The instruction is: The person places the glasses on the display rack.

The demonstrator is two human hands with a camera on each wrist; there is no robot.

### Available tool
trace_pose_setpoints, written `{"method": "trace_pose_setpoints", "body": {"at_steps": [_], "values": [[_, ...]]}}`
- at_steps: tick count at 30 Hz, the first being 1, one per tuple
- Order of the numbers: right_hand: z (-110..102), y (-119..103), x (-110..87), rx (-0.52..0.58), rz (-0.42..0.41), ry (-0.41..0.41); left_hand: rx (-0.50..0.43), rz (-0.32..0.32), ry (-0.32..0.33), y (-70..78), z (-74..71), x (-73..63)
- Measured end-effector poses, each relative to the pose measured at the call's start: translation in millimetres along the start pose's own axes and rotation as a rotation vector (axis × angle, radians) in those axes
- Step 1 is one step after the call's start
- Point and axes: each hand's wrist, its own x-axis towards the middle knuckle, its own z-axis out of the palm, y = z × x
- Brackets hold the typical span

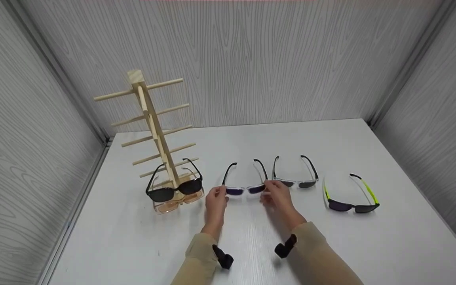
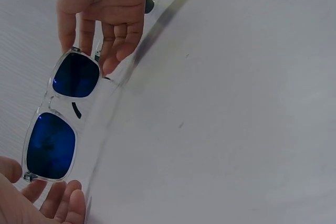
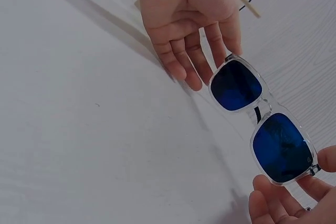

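Observation:
Between both hands is a pair of clear-framed sunglasses (image 1: 246, 190) with dark blue lenses and black temple tips, its arms unfolded and pointing away. My left hand (image 1: 215, 202) pinches the frame's left corner between thumb and fingers. At the opposite corner, my right hand (image 1: 278, 196) pinches it the same way. Both wrist views show the blue lenses (image 2: 51, 145) close up. Just beyond my right hand lies a second clear-framed pair of sunglasses (image 1: 307, 184), partly hidden by that hand.
At the left stands a wooden display rack (image 1: 154, 126) with several pegs. Black sunglasses (image 1: 162, 194) sit low on it, above orange-tinted glasses (image 1: 168, 206). Sunglasses with neon-yellow arms (image 1: 341, 206) lie at the right on the white table (image 1: 133, 245). Panel walls (image 1: 251, 59) enclose the table.

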Motion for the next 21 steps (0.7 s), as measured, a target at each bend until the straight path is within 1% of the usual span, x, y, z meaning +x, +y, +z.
{"method": "trace_pose_setpoints", "body": {"at_steps": [6,11,18,21], "values": [[-2,-2,-7.4,-0.029,-0.019,0.007,-0.025,0.008,-0.010,2.9,-1.2,-3.9],[-4,-3,-12.2,-0.003,-0.023,0.015,-0.020,-0.013,-0.030,6.7,-1.7,-7.7],[-9,-3,-16.2,0.005,-0.046,0.028,-0.007,-0.013,-0.061,11.2,-3.9,-13.6],[-12,-3,-18.4,0.017,-0.050,0.027,-0.031,-0.020,-0.083,11.7,-4.9,-15.4]]}}
